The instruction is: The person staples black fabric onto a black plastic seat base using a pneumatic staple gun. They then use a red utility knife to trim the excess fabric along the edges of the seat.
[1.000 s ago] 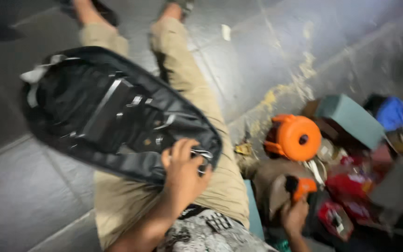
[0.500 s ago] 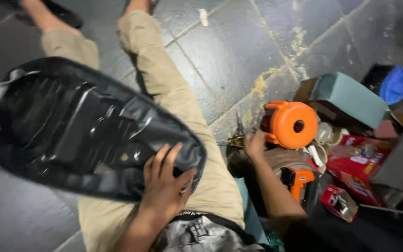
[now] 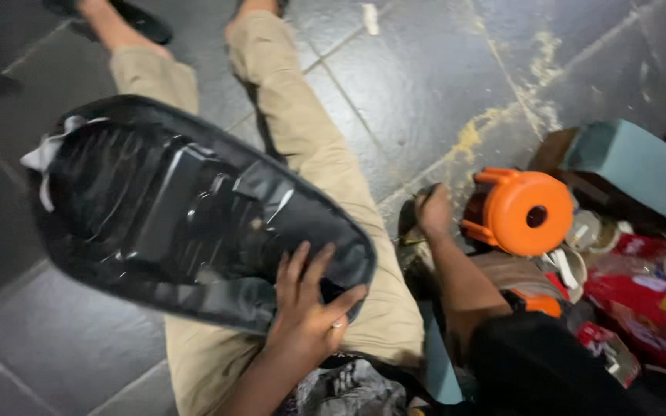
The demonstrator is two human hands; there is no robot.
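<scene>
R hand now nearer floor, L hand still on seat

The black upturned seat lies tilted across the lap, underside showing.

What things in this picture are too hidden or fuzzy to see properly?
Head view only:
- Right hand: its fingers reach down beside the orange round plastic tool; what they touch is blurred.
- Black upturned vinyl seat: the near edge is covered by the left hand.
- Grey-green box: cut off by the right edge.
</scene>
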